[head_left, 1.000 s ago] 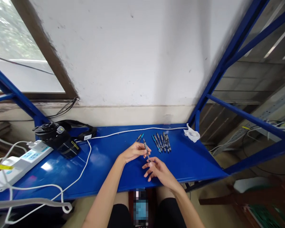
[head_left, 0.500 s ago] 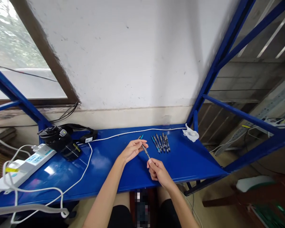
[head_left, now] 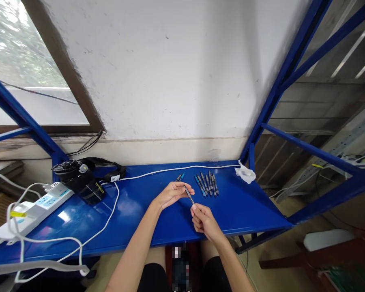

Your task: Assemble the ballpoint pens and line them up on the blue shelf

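Note:
Over the blue shelf [head_left: 134, 211], both hands hold one thin grey pen [head_left: 188, 194]. My left hand [head_left: 173, 192] pinches its upper end, fingers curled. My right hand [head_left: 202, 219] is closed in a loose fist round its lower end. Just beyond the hands, a row of several grey and blue pens [head_left: 207, 183] lies on the shelf. Two more pens [head_left: 180, 177] lie behind my left hand.
A white cable [head_left: 170, 168] runs along the back of the shelf. A black device with a strap [head_left: 79, 180] and a white power strip [head_left: 33, 207] sit at the left. A crumpled white tissue [head_left: 245, 173] lies at the right back corner beside the blue frame post [head_left: 276, 89].
My right hand's fingers, spread a second ago, have closed round the pen's lower end. The pen has tilted from near upright to slanting between the hands. The view shifted slightly.

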`<state>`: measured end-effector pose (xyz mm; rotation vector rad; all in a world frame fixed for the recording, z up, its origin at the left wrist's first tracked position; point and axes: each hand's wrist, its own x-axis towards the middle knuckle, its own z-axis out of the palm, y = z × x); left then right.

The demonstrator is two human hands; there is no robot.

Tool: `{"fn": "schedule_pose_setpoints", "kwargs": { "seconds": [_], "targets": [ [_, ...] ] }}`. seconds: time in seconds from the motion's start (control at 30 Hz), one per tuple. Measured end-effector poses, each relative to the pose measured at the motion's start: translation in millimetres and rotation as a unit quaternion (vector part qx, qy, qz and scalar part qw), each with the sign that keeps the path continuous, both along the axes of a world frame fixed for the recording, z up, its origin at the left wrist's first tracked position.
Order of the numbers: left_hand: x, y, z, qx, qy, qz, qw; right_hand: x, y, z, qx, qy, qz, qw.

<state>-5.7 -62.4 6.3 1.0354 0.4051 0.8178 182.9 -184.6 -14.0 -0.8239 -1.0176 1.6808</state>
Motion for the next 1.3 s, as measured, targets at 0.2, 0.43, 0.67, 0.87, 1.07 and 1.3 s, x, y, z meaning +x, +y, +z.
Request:
{"fn": "schedule_pose_setpoints", "kwargs": {
  "seconds": [0.2, 0.43, 0.67, 0.87, 1.07, 1.3],
  "targets": [
    [3, 4, -1.8, -0.008, -0.003, 0.061, 0.998, -1, 2, 5.3, -0.008, 0.089, -0.091, 0.992],
    [8, 4, -2.5, 0.001, 0.032, 0.074, 0.997, 25, 4, 8.4, -0.089, 0.289, -0.197, 0.932],
    [12, 4, -5.0, 0.007, 0.035, 0.076, 0.996, 27, 2, -1.6, -0.074, 0.271, -0.233, 0.931],
    [11, 4, -3.5, 0.008, 0.021, 0.078, 0.997, 27, 3, 0.0, -0.096, 0.290, -0.204, 0.930],
    [13, 3, -4.1, 0.003, 0.027, 0.071, 0.997, 25, 3, -3.7, -0.063, 0.260, -0.233, 0.935],
    [14, 4, -5.8, -0.012, 0.010, 0.090, 0.996, 22, 1, -1.2, -0.065, 0.231, -0.256, 0.936]
  ]
}}
